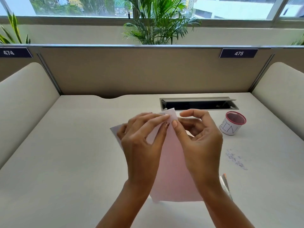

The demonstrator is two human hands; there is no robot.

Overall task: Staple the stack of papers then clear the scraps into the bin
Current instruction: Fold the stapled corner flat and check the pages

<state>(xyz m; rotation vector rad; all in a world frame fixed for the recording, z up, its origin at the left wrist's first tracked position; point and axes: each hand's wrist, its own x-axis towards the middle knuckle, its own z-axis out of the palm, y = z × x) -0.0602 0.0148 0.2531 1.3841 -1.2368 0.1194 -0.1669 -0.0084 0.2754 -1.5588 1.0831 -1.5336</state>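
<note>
A stack of pale pink papers (172,170) is held up over the middle of the desk. My left hand (141,139) pinches its top corner from the left, fingers across the sheet. My right hand (197,137) pinches the same corner with thumb and forefinger from the right. A small round bin (231,127), pink-rimmed mesh wrapped in white paper marked "BIN", stands at the right back. Several tiny scraps (236,159) lie scattered on the desk in front of the bin. A stapler (226,185) lies at the right, partly hidden by my right forearm.
The white desk (65,162) is closed in by beige partitions at the back and both sides. An open cable slot (199,104) is set in the desk behind my hands. Plants stand beyond the back partition.
</note>
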